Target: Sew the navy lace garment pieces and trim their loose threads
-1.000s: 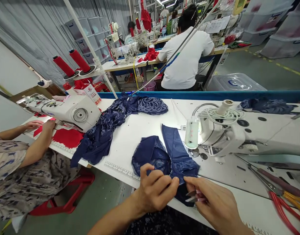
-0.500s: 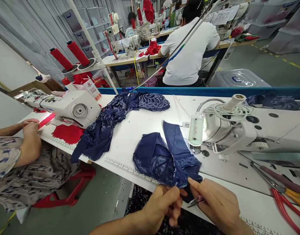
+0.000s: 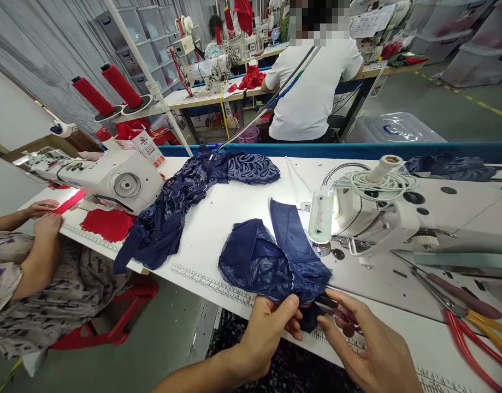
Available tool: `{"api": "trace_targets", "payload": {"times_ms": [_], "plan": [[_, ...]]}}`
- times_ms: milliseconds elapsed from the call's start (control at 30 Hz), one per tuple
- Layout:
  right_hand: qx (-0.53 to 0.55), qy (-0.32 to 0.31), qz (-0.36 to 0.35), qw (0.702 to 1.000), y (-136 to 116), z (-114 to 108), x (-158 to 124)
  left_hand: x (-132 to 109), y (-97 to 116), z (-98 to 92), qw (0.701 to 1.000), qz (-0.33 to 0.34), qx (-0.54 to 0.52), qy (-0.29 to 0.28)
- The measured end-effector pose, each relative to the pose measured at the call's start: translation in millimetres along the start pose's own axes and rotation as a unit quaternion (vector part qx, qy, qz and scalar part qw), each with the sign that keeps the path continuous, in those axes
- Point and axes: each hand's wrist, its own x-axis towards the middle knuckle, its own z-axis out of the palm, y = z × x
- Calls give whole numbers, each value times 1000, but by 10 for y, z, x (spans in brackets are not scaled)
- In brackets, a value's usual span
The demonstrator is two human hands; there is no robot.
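A navy lace garment [image 3: 254,267], with sheer panels and a smooth strip [image 3: 289,224], lies at the front edge of the white table. My left hand [image 3: 271,322] pinches the garment's near edge between thumb and fingers. My right hand [image 3: 367,344] holds small thread snips [image 3: 326,301], their blades beside the garment's near right corner. Its thumb and index finger are spread apart, while the other fingers curl around the snips, partly hidden. Just beyond the garment stands a white sewing machine [image 3: 377,213].
More navy lace pieces [image 3: 185,191] are heaped at left centre. Large red-handled scissors [image 3: 459,333] and an orange-handled pair [image 3: 486,322] lie at right. A co-worker's hands [image 3: 48,215] work red fabric [image 3: 107,224] at a second machine [image 3: 123,180]. A person in white [image 3: 303,87] sits ahead.
My right hand has opened its thumb and index finger away from the garment's edge, and the snips have turned with their blades toward the cloth. My left hand still pinches the garment.
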Motion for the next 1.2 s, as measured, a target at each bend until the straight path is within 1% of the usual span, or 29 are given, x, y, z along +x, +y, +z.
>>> {"api": "trace_targets", "payload": {"times_ms": [67, 133, 200, 367, 533, 600, 767, 900, 1067, 1200], "plan": [[-18, -4, -40, 999, -42, -42, -7, -2, -3, 3, 1000, -2, 3, 0], [-55, 23, -92, 994, -59, -68, -17, 0, -5, 6, 1000, 0, 8, -1], [-92, 42, -123, 987, -61, -79, -34, 3, -8, 8, 1000, 5, 9, -3], [-111, 7, -116, 987, -49, -61, -73, 3, -14, 28, 1000, 10, 6, 1], [-119, 4, -95, 988, -25, -29, -95, -11, 7, 69, 1000, 9, 14, 14], [-130, 3, -97, 987, -19, -26, -98, -16, 19, 77, 1000, 7, 23, 18], [-157, 14, -118, 980, -21, -34, -90, -13, 18, 68, 999, 5, 34, 16], [-164, 7, -123, 979, -20, -49, -70, 0, -24, 57, 999, 13, 31, 13], [-186, 13, -159, 969, -24, -78, -57, 7, -43, 53, 999, 16, 30, 10], [-173, 23, -128, 976, -14, -65, -76, -1, -20, 56, 999, 15, 30, 15]]}}
